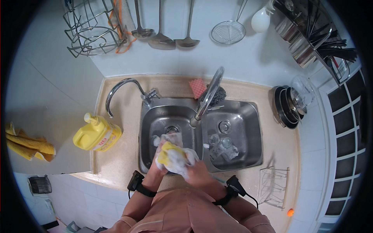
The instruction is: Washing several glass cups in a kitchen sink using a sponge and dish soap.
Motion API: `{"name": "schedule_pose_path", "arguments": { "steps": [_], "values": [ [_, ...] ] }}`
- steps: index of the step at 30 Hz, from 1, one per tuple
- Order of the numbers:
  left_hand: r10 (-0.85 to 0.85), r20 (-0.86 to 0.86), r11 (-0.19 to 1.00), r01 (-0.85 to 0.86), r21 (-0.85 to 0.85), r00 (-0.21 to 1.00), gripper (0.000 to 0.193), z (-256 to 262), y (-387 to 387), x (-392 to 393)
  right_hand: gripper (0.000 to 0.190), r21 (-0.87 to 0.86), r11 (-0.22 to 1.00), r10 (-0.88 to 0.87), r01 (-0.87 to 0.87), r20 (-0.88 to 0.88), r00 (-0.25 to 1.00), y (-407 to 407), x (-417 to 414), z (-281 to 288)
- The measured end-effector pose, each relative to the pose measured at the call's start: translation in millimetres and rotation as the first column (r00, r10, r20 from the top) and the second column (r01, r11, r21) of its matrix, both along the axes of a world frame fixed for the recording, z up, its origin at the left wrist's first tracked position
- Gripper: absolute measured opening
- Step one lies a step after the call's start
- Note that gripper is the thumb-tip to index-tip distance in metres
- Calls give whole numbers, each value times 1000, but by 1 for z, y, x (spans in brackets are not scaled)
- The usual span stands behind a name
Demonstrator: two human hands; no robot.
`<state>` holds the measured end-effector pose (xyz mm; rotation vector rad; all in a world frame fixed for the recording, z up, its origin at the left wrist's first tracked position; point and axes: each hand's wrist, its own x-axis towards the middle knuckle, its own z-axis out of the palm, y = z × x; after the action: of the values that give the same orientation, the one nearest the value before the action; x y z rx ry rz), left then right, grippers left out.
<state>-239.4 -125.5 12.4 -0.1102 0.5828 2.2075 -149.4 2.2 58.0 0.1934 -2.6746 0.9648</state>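
Over the near edge of the left sink basin, my left hand and my right hand are together around a yellow sponge or cloth. Thick white foam covers it and much of my fingers, so anything else between the hands is hidden. Just beyond them, a clear plastic or glass piece lies in the basin near the drain. A clump of suds sits at its left. Several small clear round and flat pieces rest in the right basin.
A chrome faucet arches over the sink divider; a second tap stands behind left. Behind the sink are a pink sponge and steel scourer. A yellow detergent bottle stands left, stacked pans and a wire rack right.
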Motion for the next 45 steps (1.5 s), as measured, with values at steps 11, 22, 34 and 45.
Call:
{"name": "schedule_pose_path", "arguments": {
  "steps": [11, 22, 34, 45],
  "values": [
    [-45, -6, 998, 45, -46, 999, 63, 7, 3, -3, 36, -19, 1000, 7, -7, -21, 1000, 0, -4, 6],
    [73, 16, 976, -68, -208, 997, 58, 0, 10, 3, 40, -466, 881, -43, 81, 91, 995, 23, -22, -15],
    [-31, 184, 999, 23, 41, 982, 48, 28, 7, -7, 41, -35, 996, -76, 80, 103, 992, 18, -14, -6],
    [121, 86, 989, -128, 78, 989, 52, 17, 11, -6, 32, -113, 987, -102, 111, 79, 992, 14, -5, 0]
  ]
}}
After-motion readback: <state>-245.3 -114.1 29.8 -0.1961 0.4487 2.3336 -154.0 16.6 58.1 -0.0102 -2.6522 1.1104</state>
